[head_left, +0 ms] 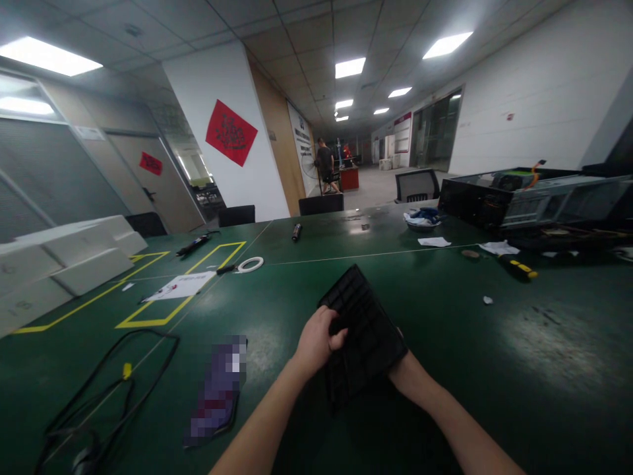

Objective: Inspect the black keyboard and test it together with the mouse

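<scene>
A black plastic panel with a grid of raised ribs [363, 330] is held up at a tilt over the green table. My left hand [319, 340] is closed at its left edge, with thumb and fingers bent over the ribbed face. Along the lower right edge, my right hand [408, 373] grips the panel from behind, and most of its fingers are hidden. To the left of my left forearm lies a blurred purple item [217, 392].
A black cable [133, 333] loops at the left, near white boxes [64, 264]. Further back are a tape roll [250, 264] and a printed sheet [180, 285]. An opened computer case [475, 201] and a yellow-black screwdriver [521, 267] lie right. A person [325, 161] sits far off.
</scene>
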A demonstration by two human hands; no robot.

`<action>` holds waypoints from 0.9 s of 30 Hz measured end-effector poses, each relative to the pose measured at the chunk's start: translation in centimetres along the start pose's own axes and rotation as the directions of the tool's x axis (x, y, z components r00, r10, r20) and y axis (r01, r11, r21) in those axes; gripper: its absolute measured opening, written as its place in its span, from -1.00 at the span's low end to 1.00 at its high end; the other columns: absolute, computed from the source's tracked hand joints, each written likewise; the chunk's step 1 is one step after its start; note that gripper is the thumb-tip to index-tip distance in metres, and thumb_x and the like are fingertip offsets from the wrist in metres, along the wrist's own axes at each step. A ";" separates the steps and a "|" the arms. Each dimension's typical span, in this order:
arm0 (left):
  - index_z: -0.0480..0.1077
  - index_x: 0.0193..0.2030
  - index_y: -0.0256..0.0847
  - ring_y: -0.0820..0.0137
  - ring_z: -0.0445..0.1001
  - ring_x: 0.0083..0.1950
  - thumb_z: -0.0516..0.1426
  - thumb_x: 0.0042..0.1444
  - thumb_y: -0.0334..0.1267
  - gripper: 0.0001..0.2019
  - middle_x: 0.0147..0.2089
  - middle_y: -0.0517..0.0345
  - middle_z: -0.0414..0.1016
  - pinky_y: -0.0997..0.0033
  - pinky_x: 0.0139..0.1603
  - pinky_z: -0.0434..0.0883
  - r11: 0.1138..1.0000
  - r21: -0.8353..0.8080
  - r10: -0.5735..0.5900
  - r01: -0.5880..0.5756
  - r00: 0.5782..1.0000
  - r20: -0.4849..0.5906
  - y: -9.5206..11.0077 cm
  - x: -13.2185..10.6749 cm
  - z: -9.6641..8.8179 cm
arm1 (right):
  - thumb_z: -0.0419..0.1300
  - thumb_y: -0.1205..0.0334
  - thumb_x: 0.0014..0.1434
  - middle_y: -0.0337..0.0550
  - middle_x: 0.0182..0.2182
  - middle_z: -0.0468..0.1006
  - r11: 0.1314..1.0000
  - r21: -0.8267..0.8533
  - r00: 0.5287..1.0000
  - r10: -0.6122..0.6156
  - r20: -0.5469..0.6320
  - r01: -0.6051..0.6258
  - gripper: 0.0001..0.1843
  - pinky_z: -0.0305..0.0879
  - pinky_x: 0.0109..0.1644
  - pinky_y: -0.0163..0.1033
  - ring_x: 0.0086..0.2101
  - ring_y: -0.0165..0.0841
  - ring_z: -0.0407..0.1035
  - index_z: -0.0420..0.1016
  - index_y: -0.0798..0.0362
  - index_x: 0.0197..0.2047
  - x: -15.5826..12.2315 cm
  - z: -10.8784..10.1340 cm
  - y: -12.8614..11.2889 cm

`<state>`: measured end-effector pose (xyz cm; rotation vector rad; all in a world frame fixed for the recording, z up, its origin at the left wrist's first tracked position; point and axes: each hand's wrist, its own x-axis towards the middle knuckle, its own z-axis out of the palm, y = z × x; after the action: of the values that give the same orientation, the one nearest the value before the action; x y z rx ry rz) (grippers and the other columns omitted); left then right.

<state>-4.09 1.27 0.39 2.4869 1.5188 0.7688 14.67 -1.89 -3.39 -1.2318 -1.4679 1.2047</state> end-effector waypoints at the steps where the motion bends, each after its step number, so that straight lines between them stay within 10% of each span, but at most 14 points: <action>1: 0.36 -0.21 -0.27 0.31 0.38 -0.19 0.09 0.05 -0.18 -0.77 -0.24 0.03 0.38 0.36 -0.18 0.34 0.998 0.036 -0.043 0.044 0.999 -0.026 -0.7 0.4 -0.6 | 0.15 0.12 -0.02 -0.13 -0.06 0.45 0.999 -0.045 0.999 -0.020 0.025 0.022 -0.63 0.07 0.14 0.05 0.08 -0.12 0.15 0.42 -0.10 -0.08 -0.2 -0.3 -0.3; 6: 0.38 -0.18 -0.33 0.25 0.41 -0.11 -0.01 0.13 -0.12 -0.69 -0.16 -0.09 0.43 0.36 -0.10 0.31 0.881 0.314 -0.336 0.353 0.936 -0.109 -5.8 3.9 -4.4 | 0.12 0.21 0.01 -0.20 0.10 0.28 0.949 -0.315 0.992 0.025 0.126 0.016 -0.49 -0.08 0.22 0.07 0.18 -0.16 -0.06 0.27 -0.13 0.08 -1.6 -1.5 -2.0; 11: 0.42 -0.19 -0.39 0.08 0.42 -0.07 -0.01 0.08 -0.01 -0.57 -0.10 -0.27 0.43 0.27 -0.18 0.34 0.637 0.496 -0.617 0.590 0.776 -0.130 -10.9 6.3 -6.9 | 0.10 0.20 0.03 -0.22 0.08 0.28 0.967 -0.255 0.994 0.030 0.109 -0.001 -0.53 -0.03 0.21 0.05 0.15 -0.17 0.01 0.29 -0.21 0.06 -1.9 -1.3 -2.6; 21: 0.43 -0.15 -0.48 -0.06 0.37 0.01 0.00 0.05 -0.05 -0.53 -0.06 -0.42 0.40 0.15 -0.12 0.32 0.575 0.417 -0.708 0.704 0.683 -0.177 -14.3 5.4 -6.3 | 0.15 0.19 -0.01 -0.22 0.08 0.28 0.981 -0.196 0.995 0.027 0.091 -0.009 -0.51 -0.06 0.22 0.08 0.14 -0.16 0.02 0.32 -0.22 0.04 -1.5 -1.3 -1.8; 27: 0.39 -0.12 -0.48 0.05 0.44 -0.05 -0.03 0.00 -0.44 -0.68 -0.10 -0.35 0.45 0.29 -0.20 0.36 0.509 0.290 -0.784 0.810 0.576 -0.232 -17.2 3.4 -9.9 | 0.14 0.19 0.01 -0.22 0.06 0.29 0.971 -0.238 1.000 -0.028 0.008 0.029 -0.52 -0.02 0.21 0.05 0.11 -0.19 0.07 0.30 -0.21 0.05 -2.3 -2.5 -4.8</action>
<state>-21.29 11.03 3.90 1.5273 2.7126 0.3995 16.62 -4.03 1.71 -1.3620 -1.6651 1.0337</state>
